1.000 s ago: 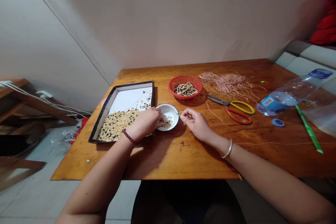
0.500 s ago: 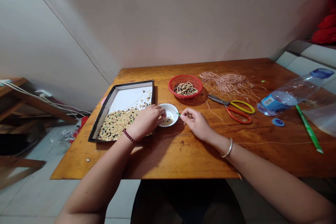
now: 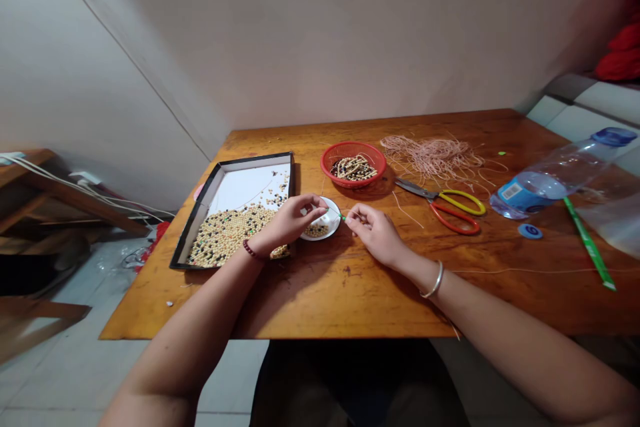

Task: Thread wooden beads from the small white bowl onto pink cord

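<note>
Over the back of a small white dish (image 3: 327, 233) with loose beads (image 3: 316, 231) in it, my left hand (image 3: 293, 219) has its thumb and forefinger pinched together. What sits between those fingertips is too small to make out. My right hand (image 3: 375, 230), just right of the dish, pinches a thin string (image 3: 334, 211). A small green piece (image 3: 343, 217) shows on the string by the right fingertips, and the string's free end runs to the left fingertips. Left of the dish lies a shallow black-edged tray (image 3: 204, 197) of cream, black and green beads.
Behind the dish stands a red basket (image 3: 327, 173) of strung beads. A tangle of pink string (image 3: 433, 157) and scissors (image 3: 453, 210) lie at the right. Further right are a tipped plastic bottle (image 3: 537, 190), a blue cap (image 3: 530, 231) and a green strip (image 3: 590, 247).
My left hand has lifted out of the dish's beads, moving up and slightly right to the string's end. My right hand has hardly moved and keeps its pinch.
</note>
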{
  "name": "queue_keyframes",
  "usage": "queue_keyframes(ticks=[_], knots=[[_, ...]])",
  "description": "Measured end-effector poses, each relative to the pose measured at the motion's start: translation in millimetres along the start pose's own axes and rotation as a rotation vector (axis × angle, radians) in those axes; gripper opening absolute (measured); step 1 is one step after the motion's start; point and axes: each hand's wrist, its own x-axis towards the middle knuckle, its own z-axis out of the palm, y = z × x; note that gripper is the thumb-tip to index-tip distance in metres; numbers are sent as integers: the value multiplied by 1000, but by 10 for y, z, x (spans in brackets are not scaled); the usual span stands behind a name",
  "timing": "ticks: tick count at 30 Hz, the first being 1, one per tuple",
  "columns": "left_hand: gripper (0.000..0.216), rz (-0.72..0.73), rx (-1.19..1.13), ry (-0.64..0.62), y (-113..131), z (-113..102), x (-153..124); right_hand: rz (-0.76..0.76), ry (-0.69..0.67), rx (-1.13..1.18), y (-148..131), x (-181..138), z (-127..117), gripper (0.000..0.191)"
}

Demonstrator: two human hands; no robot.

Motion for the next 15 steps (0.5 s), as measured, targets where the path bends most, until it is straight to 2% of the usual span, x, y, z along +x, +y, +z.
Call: queue_keyframes(ticks=[15], knots=[[31,36,96,8,-4,20,-5,0,-10,-20,-6,0,-8,15]])
